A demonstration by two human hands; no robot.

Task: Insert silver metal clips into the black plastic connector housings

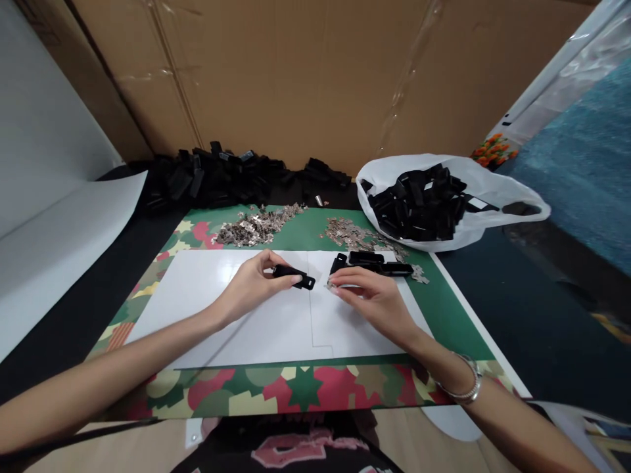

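Note:
Over the white sheet point(256, 341), my left hand point(254, 282) is closed around a black plastic piece point(290, 274). Its flat end, with a small slot, points right. My right hand point(372, 302), a little to the right, pinches a small silvery metal piece point(329, 285) between thumb and fingers; its exact shape is partly hidden. The two held pieces are apart. Just beyond my right fingers lie several more black plastic pieces point(365, 257), one of them tilted with its slotted end up.
Two heaps of small metal pieces point(256, 226) point(348, 233) lie on the green patterned board point(305, 387). Behind is a pile of black plastic pieces point(217, 174). A white plastic bag point(493, 177) holding more stands back right. A cardboard wall point(296, 79) closes the back.

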